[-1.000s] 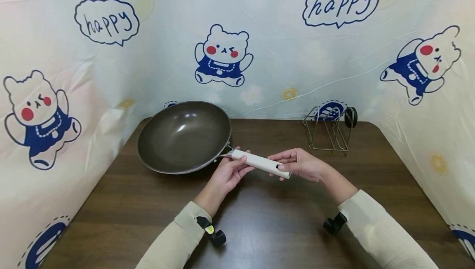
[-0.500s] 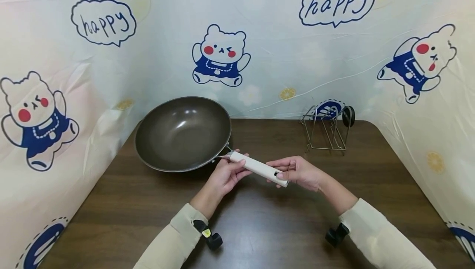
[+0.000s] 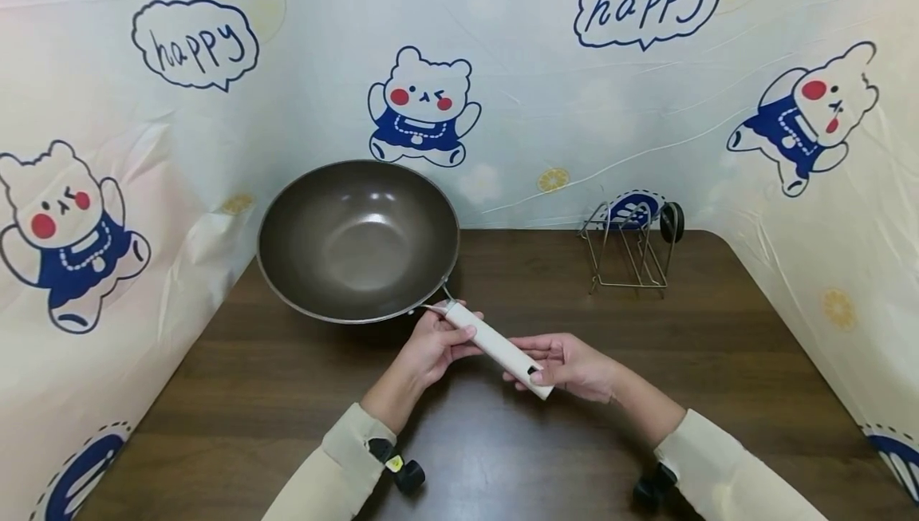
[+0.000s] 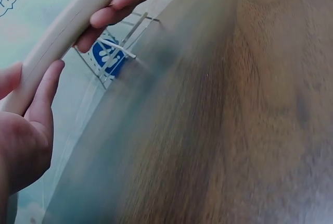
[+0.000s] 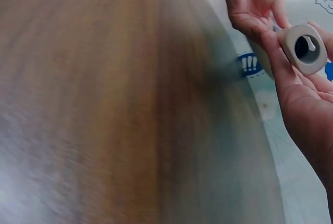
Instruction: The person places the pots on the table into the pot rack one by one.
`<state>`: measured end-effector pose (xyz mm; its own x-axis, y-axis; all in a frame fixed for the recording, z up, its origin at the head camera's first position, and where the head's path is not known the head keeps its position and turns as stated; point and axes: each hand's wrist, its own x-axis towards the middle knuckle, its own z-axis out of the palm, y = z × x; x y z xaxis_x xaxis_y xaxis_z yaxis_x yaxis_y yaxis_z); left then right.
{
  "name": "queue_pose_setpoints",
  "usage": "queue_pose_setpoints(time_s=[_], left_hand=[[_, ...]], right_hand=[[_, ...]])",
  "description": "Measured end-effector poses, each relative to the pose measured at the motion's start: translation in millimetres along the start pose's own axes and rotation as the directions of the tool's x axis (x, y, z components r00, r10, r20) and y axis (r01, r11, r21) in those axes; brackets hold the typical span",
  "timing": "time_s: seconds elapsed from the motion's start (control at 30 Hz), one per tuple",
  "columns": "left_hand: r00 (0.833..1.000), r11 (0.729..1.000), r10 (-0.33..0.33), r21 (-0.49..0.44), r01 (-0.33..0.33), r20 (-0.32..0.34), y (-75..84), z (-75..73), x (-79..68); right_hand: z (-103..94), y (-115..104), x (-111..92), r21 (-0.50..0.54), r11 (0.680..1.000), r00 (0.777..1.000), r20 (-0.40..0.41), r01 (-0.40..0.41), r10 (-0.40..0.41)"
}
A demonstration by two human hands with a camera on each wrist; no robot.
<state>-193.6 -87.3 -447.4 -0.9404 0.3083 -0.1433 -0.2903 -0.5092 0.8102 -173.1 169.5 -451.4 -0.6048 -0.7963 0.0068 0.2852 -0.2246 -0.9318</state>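
A dark brown wok (image 3: 359,250) with a long white handle (image 3: 495,345) is held above the table, its inside tilted toward the head camera. Near the wok's rim, my left hand (image 3: 431,345) grips the handle between thumb and fingers. At the far end, by the dark hanging hole, my right hand (image 3: 570,365) pinches the same handle. The left wrist view shows the handle (image 4: 62,31) resting across the fingers of both hands. In the right wrist view the handle's hollow end (image 5: 307,49) faces the camera, with my right hand (image 5: 307,104) around it.
A wire rack (image 3: 632,254) with a black round piece (image 3: 672,223) stands at the back right of the brown wooden table (image 3: 287,425). Behind the table hangs a pale cloth (image 3: 538,90) printed with bears and writing.
The wok has risen and tilted more toward the camera. Its handle end and my right hand have swung down toward the table's front. Both hands still hold the handle.
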Motion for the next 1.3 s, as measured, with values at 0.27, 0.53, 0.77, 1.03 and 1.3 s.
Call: queue_pose_setpoints(time_s=[0.27, 0.53, 0.77, 1.03, 1.3], left_hand=[[0.994, 0.995, -0.008, 0.102, -0.002, 0.105, -0.8, -2.6, -6.0], [0.99, 0.977, -0.023, 0.214, -0.008, 0.142, -4.0, 2.6, -12.0], [0.999, 0.991, 0.027, 0.134, -0.032, 0.038, -13.5, 13.0, -19.6], [0.993, 0.992, 0.12, 0.035, -0.119, -0.014, -18.0, 21.6, -22.3], [0.992, 0.995, 0.097, -0.006, -0.097, -0.077, -20.2, 26.4, -21.6]], right_hand=[[11.6, 13, -2, 0.062, 0.998, 0.994, 0.111, -0.021, 0.014], [28.8, 26, -10, 0.037, 0.998, 0.994, 0.092, 0.052, -0.055], [37.3, 36, -16, 0.022, 0.996, 0.995, 0.034, 0.091, -0.092], [41.3, 40, -18, -0.039, 0.992, 0.992, -0.043, 0.121, -0.123], [45.8, 39, -18, -0.064, 0.99, 0.987, -0.095, 0.128, -0.133]])
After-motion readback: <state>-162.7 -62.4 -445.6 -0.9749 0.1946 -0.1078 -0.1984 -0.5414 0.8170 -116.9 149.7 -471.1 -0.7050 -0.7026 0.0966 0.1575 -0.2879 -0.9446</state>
